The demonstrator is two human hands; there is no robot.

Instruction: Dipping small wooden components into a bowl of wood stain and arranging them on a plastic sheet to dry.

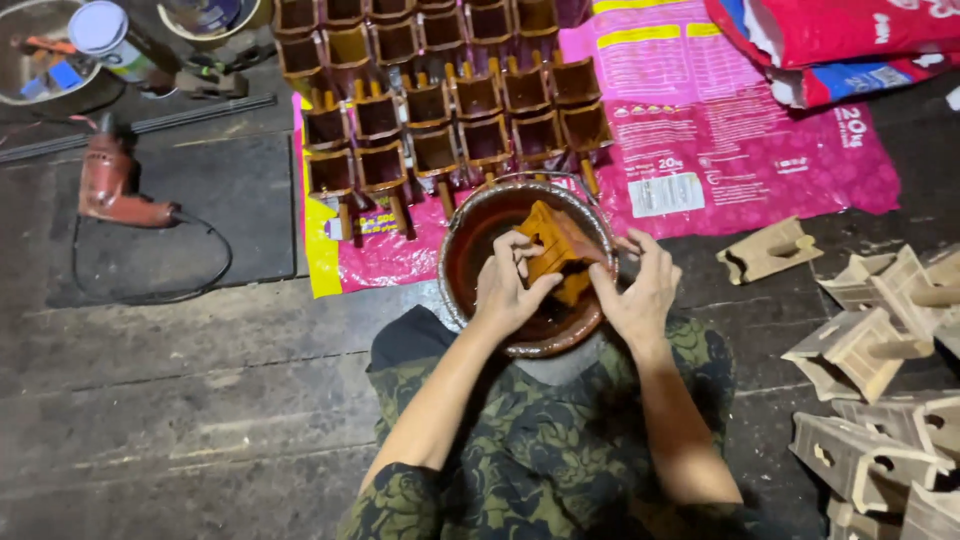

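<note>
A wet, orange-brown stained wooden piece (553, 252) is held over a round metal bowl (470, 215) of dark brown stain. My left hand (510, 290) grips its near left side. My right hand (637, 290) holds its right side, fingers curled around it. Both hands are stained. The bowl rests on the floor between my knees, partly on a pink plastic sack (720, 140).
Several stained brown wooden pieces (440, 100) stand in rows on the pink sack behind the bowl. Unstained pale wooden pieces (880, 380) are piled at right, one (768, 250) lying apart. A red power drill (110, 185) with cable lies at left. Bowls and a can sit top left.
</note>
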